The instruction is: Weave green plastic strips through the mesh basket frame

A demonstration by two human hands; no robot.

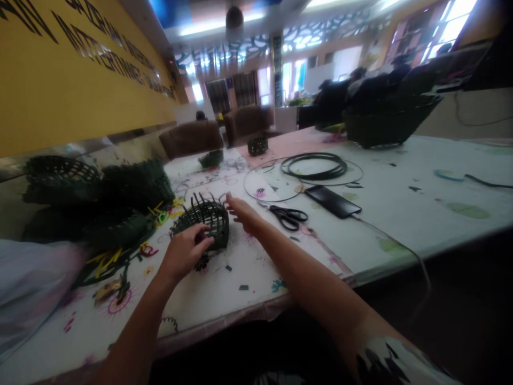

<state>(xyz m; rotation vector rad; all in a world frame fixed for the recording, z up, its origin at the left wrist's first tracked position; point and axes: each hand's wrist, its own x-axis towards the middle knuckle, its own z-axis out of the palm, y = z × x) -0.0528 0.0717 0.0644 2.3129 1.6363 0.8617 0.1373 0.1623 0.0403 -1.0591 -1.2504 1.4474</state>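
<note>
A small dark green woven basket (218,227) sits on the table in front of me, with loose strip ends standing up from its far rim. My left hand (185,250) is at its near left side, fingers and thumb curled against the weave. Where those fingertips end is partly hidden. Just right of the basket, my right hand (243,213) is raised with its fingers stretched out, holding nothing. Black-handled scissors (289,215) lie to the right of that hand.
A phone (333,201) with a cable and a coil of green strip (315,167) lie on the right. Larger green baskets (138,182) are piled at left beside yellow strips (105,262). A big basket (385,123) stands at the back right. Strip scraps dot the tablecloth (264,272).
</note>
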